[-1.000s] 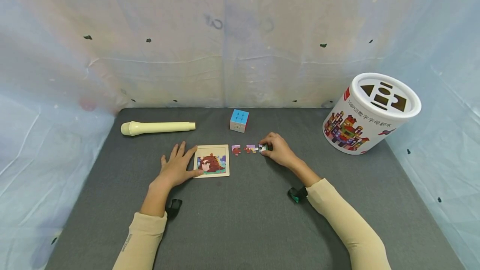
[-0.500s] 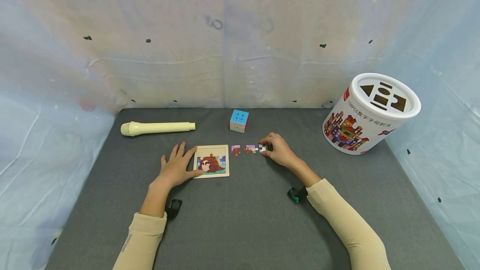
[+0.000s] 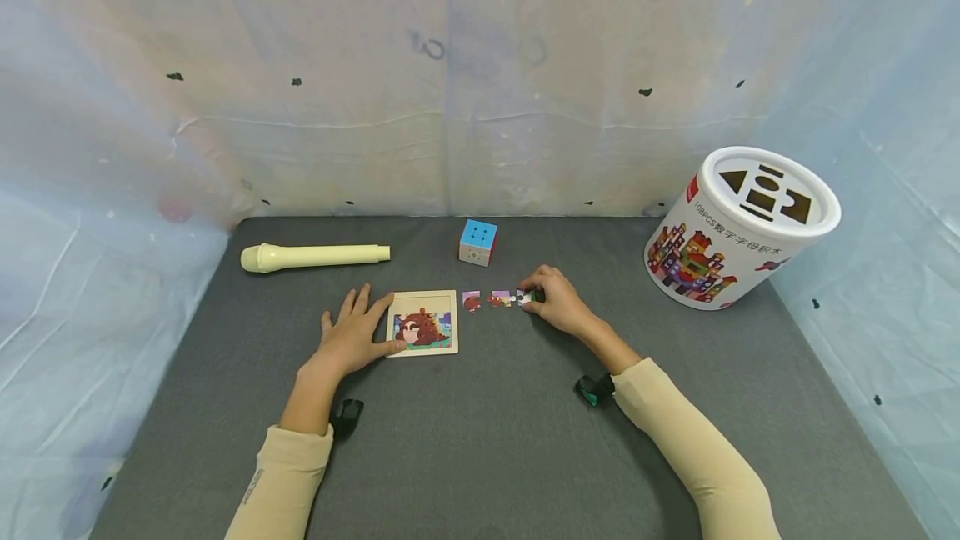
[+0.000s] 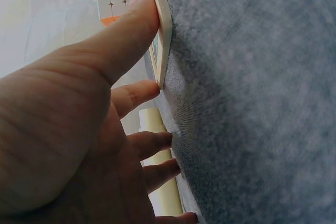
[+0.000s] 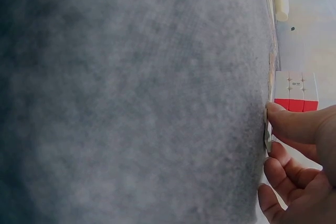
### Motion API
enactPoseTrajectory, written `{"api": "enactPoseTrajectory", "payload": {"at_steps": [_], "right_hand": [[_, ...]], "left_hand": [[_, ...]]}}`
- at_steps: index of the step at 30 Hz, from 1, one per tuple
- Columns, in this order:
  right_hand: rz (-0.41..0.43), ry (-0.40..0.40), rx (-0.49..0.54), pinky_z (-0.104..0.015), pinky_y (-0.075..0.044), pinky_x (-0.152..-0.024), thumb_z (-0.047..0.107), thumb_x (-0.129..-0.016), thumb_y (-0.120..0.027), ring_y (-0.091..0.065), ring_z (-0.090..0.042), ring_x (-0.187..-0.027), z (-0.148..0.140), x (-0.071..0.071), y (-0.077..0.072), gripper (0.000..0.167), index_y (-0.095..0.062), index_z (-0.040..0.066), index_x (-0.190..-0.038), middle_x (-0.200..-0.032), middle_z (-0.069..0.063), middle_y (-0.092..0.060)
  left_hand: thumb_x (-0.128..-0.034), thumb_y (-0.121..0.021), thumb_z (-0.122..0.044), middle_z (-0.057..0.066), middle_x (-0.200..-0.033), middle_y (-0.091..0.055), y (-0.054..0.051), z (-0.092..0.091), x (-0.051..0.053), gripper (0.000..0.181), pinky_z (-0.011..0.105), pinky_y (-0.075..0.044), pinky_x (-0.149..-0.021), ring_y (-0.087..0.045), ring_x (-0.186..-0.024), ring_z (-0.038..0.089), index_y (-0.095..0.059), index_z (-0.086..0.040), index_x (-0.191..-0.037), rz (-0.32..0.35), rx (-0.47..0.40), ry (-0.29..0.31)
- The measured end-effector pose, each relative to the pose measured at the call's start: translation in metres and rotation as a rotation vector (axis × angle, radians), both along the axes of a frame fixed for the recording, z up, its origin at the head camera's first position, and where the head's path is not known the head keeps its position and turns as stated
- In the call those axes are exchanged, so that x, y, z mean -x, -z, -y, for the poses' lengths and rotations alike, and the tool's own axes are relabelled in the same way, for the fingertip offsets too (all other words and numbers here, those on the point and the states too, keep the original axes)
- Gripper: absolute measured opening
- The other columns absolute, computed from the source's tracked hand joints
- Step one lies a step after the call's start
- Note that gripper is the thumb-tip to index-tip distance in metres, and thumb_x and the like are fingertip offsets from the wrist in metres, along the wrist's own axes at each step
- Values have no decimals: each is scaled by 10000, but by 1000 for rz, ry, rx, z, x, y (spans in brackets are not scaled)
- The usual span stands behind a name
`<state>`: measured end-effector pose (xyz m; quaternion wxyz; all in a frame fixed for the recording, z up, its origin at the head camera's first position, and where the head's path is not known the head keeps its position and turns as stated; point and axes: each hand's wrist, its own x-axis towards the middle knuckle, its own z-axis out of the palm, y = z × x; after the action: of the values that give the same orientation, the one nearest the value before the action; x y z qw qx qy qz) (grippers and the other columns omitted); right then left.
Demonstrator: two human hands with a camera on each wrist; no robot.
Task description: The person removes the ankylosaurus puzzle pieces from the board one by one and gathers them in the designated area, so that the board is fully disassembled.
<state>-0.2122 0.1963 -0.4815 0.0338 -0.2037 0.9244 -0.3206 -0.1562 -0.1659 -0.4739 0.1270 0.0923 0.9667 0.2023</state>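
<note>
A square wooden jigsaw tray (image 3: pixel 426 302) lies on the table, its lower part filled with a picture of a red-haired figure. My left hand (image 3: pixel 352 338) rests at its left side, fingers spread; the thumb lies over the near left corner and the index fingertip touches the far left corner. To the right of the tray are a loose puzzle piece (image 3: pixel 471 300) and another puzzle piece (image 3: pixel 501 298). With thumb and fingers my right hand (image 3: pixel 557 300) pinches a small puzzle piece (image 3: pixel 524 297) at the row's right end, partly covered by the fingertips. Its thin edge (image 5: pixel 268 139) shows in the right wrist view.
Behind the pieces stands a puzzle cube (image 3: pixel 477 242) with a blue top. A pale yellow toy microphone (image 3: pixel 317 256) lies at the back left. On the right is a large white block bucket (image 3: pixel 720 248) with shape holes in its lid. Plastic sheeting (image 3: pixel 450 107) surrounds the grey table.
</note>
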Motion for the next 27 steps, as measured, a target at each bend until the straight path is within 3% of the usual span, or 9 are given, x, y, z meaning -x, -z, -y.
{"api": "enactPoseTrajectory", "payload": {"at_steps": [27], "right_hand": [[10,3,40,-432,-431,-866,76,-866,-780,-504,-258,-973,-1,0,0,231,-717,16,-1079,-1032,-92,-600]], "left_hand": [[-871,-733,-508,294,-1618,-100,0,0,0,918,801,-25,-1049,-37,-1476,510,-297,-116,-1578,8,2,-10]]}}
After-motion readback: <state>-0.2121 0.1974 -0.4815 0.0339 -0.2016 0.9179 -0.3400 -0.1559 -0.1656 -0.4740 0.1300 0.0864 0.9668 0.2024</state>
